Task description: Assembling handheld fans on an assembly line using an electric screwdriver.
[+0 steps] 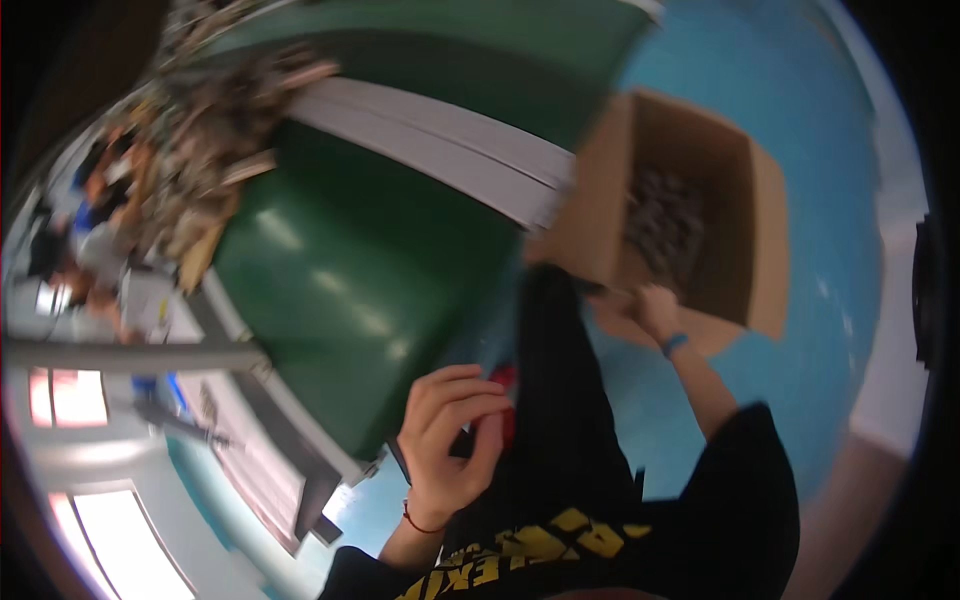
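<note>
An open cardboard box (pixel 768 235) stands on the blue floor at the right, with many small greyish pieces (pixel 665 225) inside, too blurred to name. At its near edge my right hand (pixel 648 312) is closed on the cardboard, smeared by motion; a blue band circles the wrist. My left hand (pixel 448 425) hovers in front of my body, fingers loosely bent and thumb apart, with nothing visible in it. Just behind its fingertips shows a red thing (pixel 508 425), mostly hidden, which I cannot make out.
A green conveyor belt (pixel 340 270) with a pale metal crosspiece (pixel 430 140) runs beside me on the left. Brownish pieces (pixel 205 160) are heaped at its far left. Other people (pixel 105 235) are beyond them. A grey rail (pixel 130 356) crosses the left side.
</note>
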`<state>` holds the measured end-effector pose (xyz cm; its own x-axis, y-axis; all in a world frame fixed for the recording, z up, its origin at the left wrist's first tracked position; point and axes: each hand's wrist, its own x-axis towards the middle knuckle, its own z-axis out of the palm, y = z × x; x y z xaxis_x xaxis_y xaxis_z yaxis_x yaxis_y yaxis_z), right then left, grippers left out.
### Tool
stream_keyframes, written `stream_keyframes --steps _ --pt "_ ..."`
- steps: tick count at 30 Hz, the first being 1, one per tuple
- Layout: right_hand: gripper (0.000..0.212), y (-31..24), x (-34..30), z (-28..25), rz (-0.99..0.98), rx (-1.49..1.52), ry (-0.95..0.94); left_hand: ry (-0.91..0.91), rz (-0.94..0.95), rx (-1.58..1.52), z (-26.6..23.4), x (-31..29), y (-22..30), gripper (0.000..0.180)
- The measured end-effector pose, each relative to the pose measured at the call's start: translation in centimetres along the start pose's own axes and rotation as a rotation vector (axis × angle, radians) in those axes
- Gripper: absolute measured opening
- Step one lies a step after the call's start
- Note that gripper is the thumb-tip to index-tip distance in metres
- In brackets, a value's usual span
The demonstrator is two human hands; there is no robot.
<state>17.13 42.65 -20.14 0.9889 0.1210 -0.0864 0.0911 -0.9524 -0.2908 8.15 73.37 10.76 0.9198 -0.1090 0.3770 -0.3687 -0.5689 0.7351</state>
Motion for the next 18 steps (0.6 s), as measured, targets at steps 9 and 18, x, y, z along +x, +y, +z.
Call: stream_keyframes --steps 9,18 --pt "0.043 -5.4 -1.9 0.0 -0.067 0.058 -0.353 -0.556 -0.079 -0.101 8.7 0.7 -1.3 0.023" --pt "0.067 9.1 3.3 12.2 0.458 0.812 -0.732 -0.548 -0.088 0.510 26.7 4.4 -14.6 0.074"
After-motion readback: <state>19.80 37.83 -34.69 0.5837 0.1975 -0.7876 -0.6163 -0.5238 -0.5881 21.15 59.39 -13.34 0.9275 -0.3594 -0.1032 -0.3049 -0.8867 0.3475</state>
